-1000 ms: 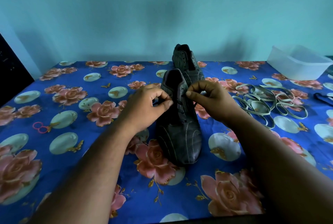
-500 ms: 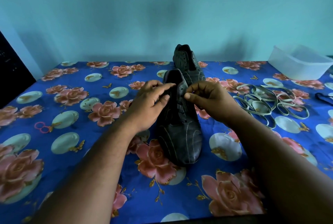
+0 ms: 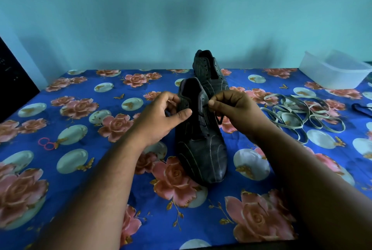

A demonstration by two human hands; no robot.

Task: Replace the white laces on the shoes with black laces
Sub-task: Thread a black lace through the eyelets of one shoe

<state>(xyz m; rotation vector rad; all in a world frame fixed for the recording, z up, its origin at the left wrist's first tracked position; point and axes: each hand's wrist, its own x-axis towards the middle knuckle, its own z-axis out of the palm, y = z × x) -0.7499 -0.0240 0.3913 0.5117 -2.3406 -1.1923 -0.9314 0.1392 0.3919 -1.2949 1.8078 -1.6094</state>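
The near shoe [image 3: 200, 139] stands mid-tabletop, toe to the front edge. The right hand [image 3: 233, 108] pinches the black lace [image 3: 220, 118]; the left hand [image 3: 161, 116] grips the collar. The thin lace could slip from the fingers or miss 1 eyelet, I think.

- worktop [image 3: 84, 171] covered by a blue cloth printed with pink roses and pale ovals
- near dark shoe [image 3: 201, 149] stands at its middle, toe toward the viewer
- second dark shoe [image 3: 209, 72] just behind the near shoe
- heap of white laces [image 3: 302, 114] right of the near shoe
- clear plastic tub [image 3: 334, 70] behind the heap, far right
- pink rings [image 3: 46, 143] well left of the near shoe
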